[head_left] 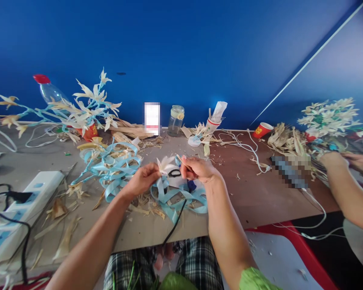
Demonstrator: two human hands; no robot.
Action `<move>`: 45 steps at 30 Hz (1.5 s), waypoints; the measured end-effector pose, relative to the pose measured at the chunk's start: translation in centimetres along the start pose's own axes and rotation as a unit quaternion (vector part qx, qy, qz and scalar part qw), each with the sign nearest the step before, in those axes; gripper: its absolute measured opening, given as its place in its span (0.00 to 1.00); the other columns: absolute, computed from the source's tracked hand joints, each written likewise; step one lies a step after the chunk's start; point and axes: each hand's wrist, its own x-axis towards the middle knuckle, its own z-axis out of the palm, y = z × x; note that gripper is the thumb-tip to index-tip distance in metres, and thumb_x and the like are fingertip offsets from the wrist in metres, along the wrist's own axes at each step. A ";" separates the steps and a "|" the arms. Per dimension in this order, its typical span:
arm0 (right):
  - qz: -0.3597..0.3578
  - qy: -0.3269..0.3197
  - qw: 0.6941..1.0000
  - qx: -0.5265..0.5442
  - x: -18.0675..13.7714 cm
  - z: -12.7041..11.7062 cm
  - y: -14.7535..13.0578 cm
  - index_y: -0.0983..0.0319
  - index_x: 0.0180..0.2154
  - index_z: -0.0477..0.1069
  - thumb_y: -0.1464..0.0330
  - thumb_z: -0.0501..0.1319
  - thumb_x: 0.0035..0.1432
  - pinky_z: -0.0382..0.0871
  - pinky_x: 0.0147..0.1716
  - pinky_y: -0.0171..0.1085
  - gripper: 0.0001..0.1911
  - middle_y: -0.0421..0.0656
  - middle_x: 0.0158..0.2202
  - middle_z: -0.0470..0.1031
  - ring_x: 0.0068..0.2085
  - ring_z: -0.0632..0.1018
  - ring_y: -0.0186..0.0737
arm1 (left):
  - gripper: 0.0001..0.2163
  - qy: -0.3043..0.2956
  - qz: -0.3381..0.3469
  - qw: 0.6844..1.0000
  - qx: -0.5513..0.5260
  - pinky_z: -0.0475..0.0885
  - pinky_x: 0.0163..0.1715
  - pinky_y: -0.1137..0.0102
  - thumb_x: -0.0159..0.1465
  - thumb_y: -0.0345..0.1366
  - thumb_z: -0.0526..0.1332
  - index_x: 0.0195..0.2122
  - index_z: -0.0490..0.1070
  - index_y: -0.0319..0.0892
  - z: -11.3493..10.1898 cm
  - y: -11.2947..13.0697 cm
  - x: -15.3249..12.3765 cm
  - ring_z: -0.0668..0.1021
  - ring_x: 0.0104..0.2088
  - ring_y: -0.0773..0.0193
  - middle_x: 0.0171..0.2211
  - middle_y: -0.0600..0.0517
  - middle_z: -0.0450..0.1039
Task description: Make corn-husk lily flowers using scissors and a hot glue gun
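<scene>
Over the front middle of the table, my left hand (144, 178) pinches the base of a pale husk flower (165, 164), its petals pointing up. My right hand (199, 170) is closed around a thin light stick (180, 159), which slants up and left from the fingers, beside the flower. Light blue ribbon (169, 205) lies in loops below both hands. Between the hands shows a black loop (174, 173), perhaps a scissors handle or part of a tool. A dark blue object (191, 185), partly hidden, sits under my right hand, near a black cord (175, 225).
A heap of blue ribbon (109, 161) lies left, before a tall husk-flower branch (90, 94). A glass jar (176, 121), a paper cup (213, 124) and a red cup (263, 129) stand along the wall. A power strip (33, 201) lies left. Another person's arm (345, 189) works at right.
</scene>
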 end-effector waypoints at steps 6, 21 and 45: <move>0.050 0.039 0.996 0.059 1.2 2.6 -0.4 0.68 0.24 0.71 0.40 0.49 0.50 0.41 0.12 0.28 0.37 0.34 0.14 0.57 0.13 0.51 0.22 | 0.06 0.303 0.112 0.913 0.248 0.60 0.26 0.74 0.59 0.37 0.55 0.28 0.65 0.41 -0.1 0.2 -0.1 0.64 0.23 0.70 0.21 0.56 0.63; 0.084 0.089 0.988 0.095 2.8 7.0 -0.2 0.66 0.20 0.67 0.49 0.50 0.57 0.43 0.11 0.28 0.29 0.33 0.10 0.56 0.11 0.52 0.23 | 0.05 0.328 0.131 0.872 0.338 0.61 0.27 0.74 0.60 0.35 0.54 0.30 0.67 0.41 0.9 -0.5 -0.1 0.69 0.23 0.69 0.22 0.55 0.68; 0.129 -0.081 0.952 0.264 3.2 5.7 0.3 0.65 0.17 0.64 0.56 0.41 0.65 0.44 0.10 0.26 0.32 0.32 0.08 0.51 0.09 0.48 0.23 | 0.06 0.319 0.247 0.826 0.393 0.65 0.27 0.73 0.62 0.34 0.54 0.32 0.69 0.41 0.5 -1.6 0.0 0.72 0.24 0.67 0.25 0.52 0.70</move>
